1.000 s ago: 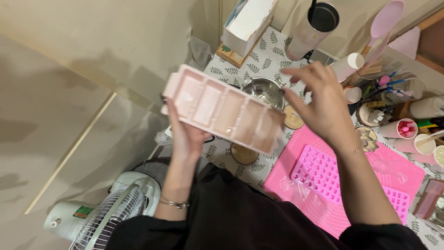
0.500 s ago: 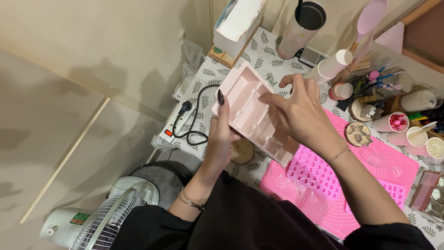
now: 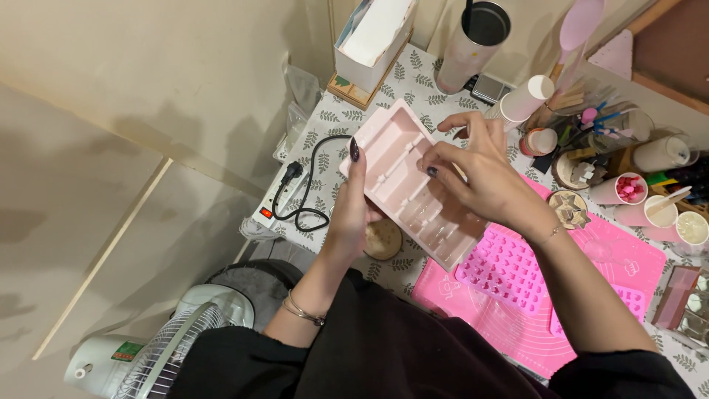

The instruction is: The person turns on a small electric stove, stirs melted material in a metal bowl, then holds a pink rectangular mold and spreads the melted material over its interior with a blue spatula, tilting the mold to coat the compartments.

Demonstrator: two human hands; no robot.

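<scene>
The pale pink mould (image 3: 413, 185) has been brought down from a raised, level hold and tilted, so that its compartments and the sticks lying in them now face the camera. It is gripped at its near edge by the left hand (image 3: 354, 214), fingers closed round it, just above the surface (image 3: 325, 125). The right hand (image 3: 480, 177), fingers curled, has been moved onto the mould and rests on its middle compartments, beside the pink mat (image 3: 517, 325).
</scene>
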